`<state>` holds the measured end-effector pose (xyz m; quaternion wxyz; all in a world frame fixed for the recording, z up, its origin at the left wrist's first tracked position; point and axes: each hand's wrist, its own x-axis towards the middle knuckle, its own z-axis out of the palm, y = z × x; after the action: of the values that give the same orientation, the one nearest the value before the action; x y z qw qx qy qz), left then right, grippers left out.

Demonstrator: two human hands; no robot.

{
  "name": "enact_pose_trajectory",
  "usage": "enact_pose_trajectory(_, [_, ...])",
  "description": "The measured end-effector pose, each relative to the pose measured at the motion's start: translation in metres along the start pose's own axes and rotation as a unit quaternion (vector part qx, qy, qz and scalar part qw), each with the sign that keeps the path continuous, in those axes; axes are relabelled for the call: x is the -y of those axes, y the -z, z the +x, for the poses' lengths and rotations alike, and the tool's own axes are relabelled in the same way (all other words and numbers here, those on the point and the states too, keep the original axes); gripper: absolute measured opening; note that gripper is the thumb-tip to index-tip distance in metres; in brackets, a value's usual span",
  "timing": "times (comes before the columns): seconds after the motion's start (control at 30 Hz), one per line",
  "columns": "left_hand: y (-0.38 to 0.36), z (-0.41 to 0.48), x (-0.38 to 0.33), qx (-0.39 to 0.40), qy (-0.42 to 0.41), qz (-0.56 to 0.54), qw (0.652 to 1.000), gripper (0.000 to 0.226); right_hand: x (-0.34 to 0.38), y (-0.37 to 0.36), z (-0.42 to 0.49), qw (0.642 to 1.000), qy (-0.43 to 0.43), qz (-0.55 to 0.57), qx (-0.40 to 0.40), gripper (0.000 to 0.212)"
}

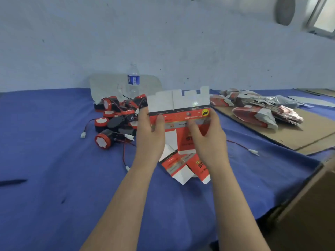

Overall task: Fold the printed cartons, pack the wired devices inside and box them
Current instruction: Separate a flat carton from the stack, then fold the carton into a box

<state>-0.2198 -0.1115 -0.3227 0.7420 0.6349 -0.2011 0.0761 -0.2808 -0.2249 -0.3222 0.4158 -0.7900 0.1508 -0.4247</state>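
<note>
As left hand (150,132) and right hand (208,137) grip it, the carton (178,101) stands unfolded.

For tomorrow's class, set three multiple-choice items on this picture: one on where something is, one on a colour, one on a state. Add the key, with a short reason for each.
1. Where does the water bottle stand?
A. just behind the pile of wired devices
B. lying down at the near edge
C. on a shelf

2. What colour is the cloth spread under everything?
A. green
B. blue
C. white

3. The carton held up by the left hand and right hand is:
A. folded into a closed box
B. torn in two
C. a flat sheet with its flaps unfolded

Key: 1 A, the bottle rises upright right behind the devices; 2 B, the cloth is plainly blue; 3 C, both hands pinch a flat sheet whose white flaps point up.
</note>
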Motion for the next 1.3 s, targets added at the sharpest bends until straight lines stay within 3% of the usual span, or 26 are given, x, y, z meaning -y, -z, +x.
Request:
enact_pose_trajectory(0.17, [0.042,0.012,-0.009,-0.111,-0.023,-0.031,0.993,0.046,0.029,-0.06,-0.019,0.993,0.052,0.068,0.081,0.035])
enact_pose_trajectory(0.27, [0.074,0.013,-0.001,-0.154,-0.005,0.004,0.988,0.036,0.041,-0.108,-0.041,0.976,0.074,0.116,0.167,0.023])
enact_pose_trajectory(0.4, [0.114,0.012,0.018,-0.162,-0.024,0.056,0.985,0.035,0.045,-0.149,-0.052,0.947,0.044,0.205,0.242,0.042])
enact_pose_trajectory(0.57, [0.164,0.014,0.04,-0.128,-0.01,0.122,0.984,0.033,0.036,-0.179,-0.048,0.914,0.025,0.267,0.304,0.031])
enact_pose_trajectory(0.77, [0.18,0.017,0.043,-0.093,0.037,0.059,0.993,0.028,0.027,-0.188,-0.049,0.893,0.018,0.319,0.318,0.043])
enact_pose_trajectory(0.9, [0.171,0.012,0.044,-0.08,0.078,0.021,0.993,0.044,0.023,-0.187,-0.053,0.896,0.01,0.328,0.298,0.047])
enact_pose_trajectory(0.97, [0.165,0.009,0.046,-0.079,0.09,0.007,0.993,0.034,0.023,-0.186,-0.056,0.897,-0.014,0.331,0.292,0.054])
enact_pose_trajectory(1.07, [0.16,0.007,0.048,-0.112,0.067,0.009,0.991,0.029,0.021,-0.185,-0.057,0.889,-0.065,0.349,0.289,0.054])
enact_pose_trajectory(1.2, [0.155,0.006,0.048,-0.122,0.021,0.024,0.992,0.014,0.023,-0.184,-0.055,0.888,-0.112,0.349,0.276,0.034])
enact_pose_trajectory(1.3, [0.149,0.005,0.048,-0.124,0.001,0.056,0.991,0.019,0.024,-0.184,-0.054,0.885,-0.147,0.361,0.256,0.039])
